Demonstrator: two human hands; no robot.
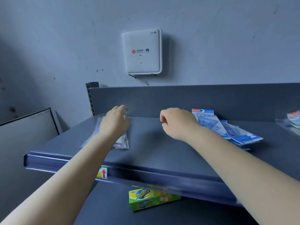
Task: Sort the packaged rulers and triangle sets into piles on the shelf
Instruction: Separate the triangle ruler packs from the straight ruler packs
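Note:
A pile of clear, whitish ruler packets [122,142] lies at the left of the grey shelf [154,148]. My left hand [116,123] rests on top of this pile with its fingers spread forward, and it hides most of the packets. A fanned pile of blue triangle-set packets [240,133] lies at the right, its top packet leaning on the shelf's back panel. My right hand [177,123] hovers over the bare middle of the shelf just left of the blue pile. Its fingers are loosely curled and hold nothing.
More packets in clear wrap [292,121] sit at the far right edge. A white router box [142,51] hangs on the wall above. A green snack box [151,199] lies on the lower shelf. A white board [27,127] leans at the left.

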